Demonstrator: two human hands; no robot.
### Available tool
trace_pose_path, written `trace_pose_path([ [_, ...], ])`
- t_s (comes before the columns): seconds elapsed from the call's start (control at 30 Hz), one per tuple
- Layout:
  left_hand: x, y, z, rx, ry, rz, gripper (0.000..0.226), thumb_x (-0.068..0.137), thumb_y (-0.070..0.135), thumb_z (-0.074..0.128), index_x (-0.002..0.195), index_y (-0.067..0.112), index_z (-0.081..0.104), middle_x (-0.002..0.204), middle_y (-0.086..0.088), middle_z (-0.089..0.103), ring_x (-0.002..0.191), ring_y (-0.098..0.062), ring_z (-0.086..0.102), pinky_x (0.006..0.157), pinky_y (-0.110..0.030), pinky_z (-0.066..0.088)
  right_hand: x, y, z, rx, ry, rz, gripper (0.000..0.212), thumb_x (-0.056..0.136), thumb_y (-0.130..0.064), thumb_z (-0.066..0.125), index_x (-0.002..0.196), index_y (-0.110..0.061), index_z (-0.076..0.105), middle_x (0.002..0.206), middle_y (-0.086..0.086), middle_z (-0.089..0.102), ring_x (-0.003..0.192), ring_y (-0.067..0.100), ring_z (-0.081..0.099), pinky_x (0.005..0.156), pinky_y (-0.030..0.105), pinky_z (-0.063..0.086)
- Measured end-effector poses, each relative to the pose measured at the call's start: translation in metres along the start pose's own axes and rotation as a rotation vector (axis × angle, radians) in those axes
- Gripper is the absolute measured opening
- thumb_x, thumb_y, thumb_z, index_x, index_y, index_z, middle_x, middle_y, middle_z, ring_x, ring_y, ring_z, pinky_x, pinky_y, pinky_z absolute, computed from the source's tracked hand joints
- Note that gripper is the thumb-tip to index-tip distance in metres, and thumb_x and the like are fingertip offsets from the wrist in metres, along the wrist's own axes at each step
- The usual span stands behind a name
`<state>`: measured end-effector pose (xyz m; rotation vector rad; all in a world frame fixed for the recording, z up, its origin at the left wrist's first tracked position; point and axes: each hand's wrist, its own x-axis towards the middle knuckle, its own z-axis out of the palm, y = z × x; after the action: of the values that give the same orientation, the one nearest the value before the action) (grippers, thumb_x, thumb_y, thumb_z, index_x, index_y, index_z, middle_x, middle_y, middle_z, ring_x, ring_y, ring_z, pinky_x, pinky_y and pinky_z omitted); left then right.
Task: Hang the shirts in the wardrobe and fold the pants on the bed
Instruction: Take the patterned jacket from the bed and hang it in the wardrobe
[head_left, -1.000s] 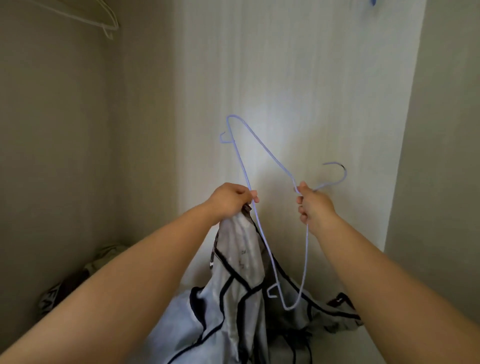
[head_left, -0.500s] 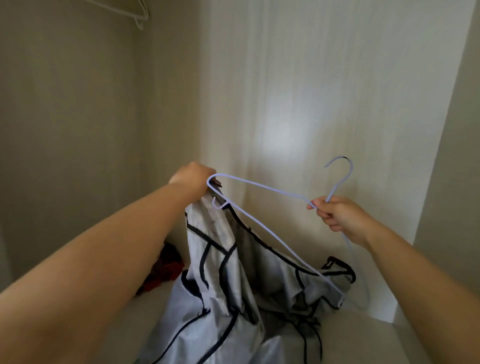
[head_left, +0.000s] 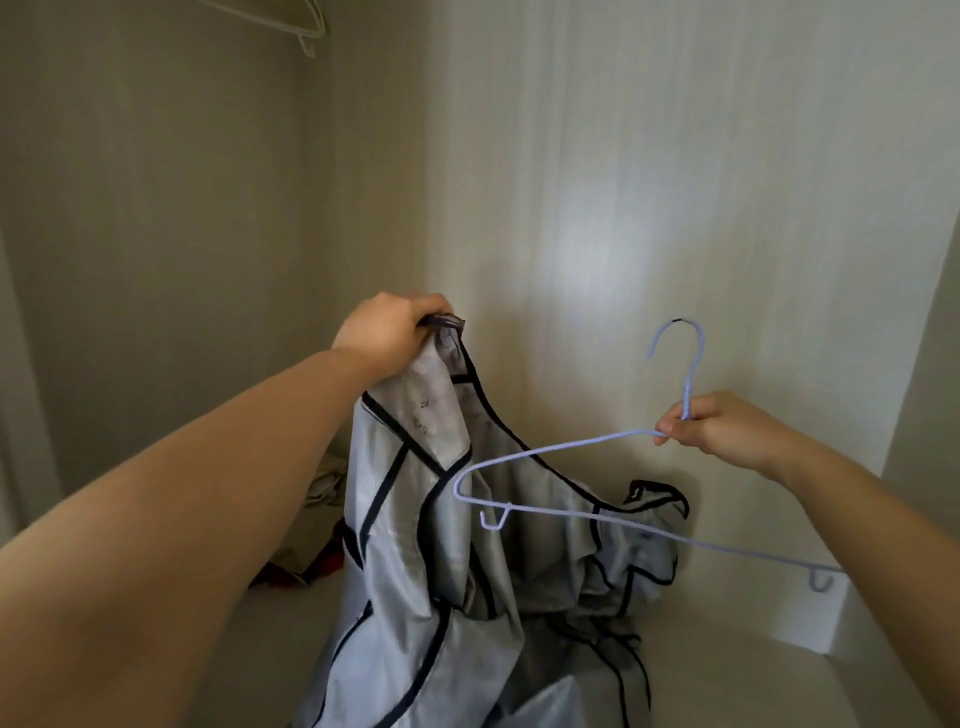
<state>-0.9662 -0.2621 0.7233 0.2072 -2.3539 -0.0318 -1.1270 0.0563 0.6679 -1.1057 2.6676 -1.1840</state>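
I stand inside the wardrobe. My left hand (head_left: 387, 332) grips the top edge of a light grey shirt with black piping (head_left: 436, 545) and holds it up; the rest of the shirt hangs down and bunches on the wardrobe floor. My right hand (head_left: 719, 428) pinches a pale blue wire hanger (head_left: 587, 512) at the base of its hook. The hanger lies nearly level, hook pointing up, and its left end reaches in front of the shirt's neckline. The hanger's right tip ends near the wall corner.
A white hanger (head_left: 298, 23) hangs at the top left of the wardrobe. Other clothes (head_left: 322, 519), pale and red, lie crumpled on the wardrobe floor behind the shirt. Walls close in at the left, back and right.
My left hand rose with the shirt. The hanger swung from upright to nearly level, and its left end dropped away from my left hand to the shirt's neckline.
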Motion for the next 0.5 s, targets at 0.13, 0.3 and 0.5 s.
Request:
trace_pose_path([
  [0.13,0.004,0.016,-0.007,0.029,-0.016,0.139,0.032,0.091,0.009,0.052,0.114,0.026,0.067,0.11,-0.005,0.067,0.098,-0.03,0.061,0.082,-0.039,0.048,0.008,-0.009,0.023,-0.147,-0.013,-0.073,0.032,0.09,-0.014,0.06,0.063,-0.031,0.066,0.074,0.0,0.065,0.071,0.016,0.052,0.061,0.02,0.036],
  [0.3,0.007,0.032,-0.005,0.104,-0.017,0.257,0.033,0.091,0.012,0.051,0.114,0.028,0.066,0.106,-0.002,0.064,0.094,-0.029,0.06,0.073,-0.037,0.046,0.021,-0.024,0.049,-0.184,-0.031,-0.072,0.028,0.09,-0.02,0.06,0.066,-0.033,0.064,0.068,-0.007,0.057,0.058,0.007,0.046,0.052,0.017,0.033],
  [0.5,0.002,0.023,-0.009,0.22,-0.054,0.223,0.034,0.093,0.017,0.048,0.119,0.031,0.063,0.109,-0.002,0.062,0.093,-0.032,0.059,0.068,-0.033,0.041,0.024,-0.029,0.039,-0.317,0.009,-0.001,0.019,0.089,-0.022,0.059,0.073,-0.028,0.068,0.085,-0.003,0.06,0.079,0.015,0.053,0.065,0.025,0.037],
])
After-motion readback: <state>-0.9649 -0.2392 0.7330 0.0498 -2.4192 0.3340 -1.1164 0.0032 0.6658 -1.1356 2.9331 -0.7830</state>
